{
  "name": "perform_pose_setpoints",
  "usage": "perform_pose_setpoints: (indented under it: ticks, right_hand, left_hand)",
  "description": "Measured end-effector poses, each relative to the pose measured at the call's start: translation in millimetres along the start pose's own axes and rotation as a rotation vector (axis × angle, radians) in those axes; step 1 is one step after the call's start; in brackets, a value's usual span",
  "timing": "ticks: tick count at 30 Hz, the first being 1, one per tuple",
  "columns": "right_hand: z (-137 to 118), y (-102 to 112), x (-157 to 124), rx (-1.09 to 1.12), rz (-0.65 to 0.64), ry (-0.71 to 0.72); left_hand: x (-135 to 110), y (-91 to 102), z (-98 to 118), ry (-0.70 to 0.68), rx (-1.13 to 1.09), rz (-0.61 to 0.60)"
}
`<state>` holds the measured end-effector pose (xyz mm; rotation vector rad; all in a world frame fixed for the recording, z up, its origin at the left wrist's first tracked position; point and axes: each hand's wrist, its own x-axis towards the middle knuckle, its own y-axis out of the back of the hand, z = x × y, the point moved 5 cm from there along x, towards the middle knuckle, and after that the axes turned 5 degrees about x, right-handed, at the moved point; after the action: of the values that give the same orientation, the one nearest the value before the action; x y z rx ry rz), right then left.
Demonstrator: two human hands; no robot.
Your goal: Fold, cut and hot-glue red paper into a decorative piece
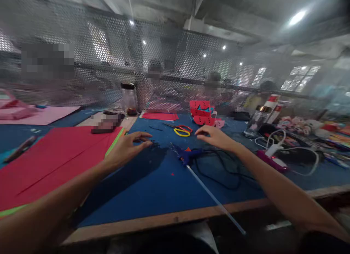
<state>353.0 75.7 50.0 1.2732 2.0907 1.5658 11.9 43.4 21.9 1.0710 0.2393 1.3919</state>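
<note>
My left hand [129,146] hovers over the blue table mat, fingers apart and holding nothing, beside the right edge of the red sheets [68,144]. My right hand [213,135] is likewise open, just right of the scissors [182,131] with red and yellow handles. Between and below my hands lies a blue glue gun [187,155], a long clear glue stick [216,199] jutting from its back past the table's front edge. Behind my right hand stands a red cut-out piece [202,112] with black dots and some blue on it.
A glass jar [128,99] and a phone [106,124] are at the back left. Purple power strip [272,161], white cables and a clear bottle [255,121] occupy the right side. Red paper [160,116] lies at the back, before a perforated metal screen [169,64]. People are beyond it.
</note>
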Motion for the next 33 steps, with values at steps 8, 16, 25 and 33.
perform_pose_setpoints:
  ticks: [8,16,25,33]
  right_hand:
    - [-16,-33,-19,0.039,-0.203,0.073]
    - [-17,-21,-27,-0.113,-0.194,0.034]
    - [61,32,-40,-0.327,-0.118,-0.270]
    - [93,26,-44,-0.294,-0.203,-0.331]
  left_hand:
    - [-2,4.7,9,-0.059,0.055,0.124]
    - [-4,5.6,9,-0.075,0.095,0.165]
    - [-3,1.2,11,-0.181,0.223,0.179]
    - [-2,2.1,10,-0.129,0.408,0.134]
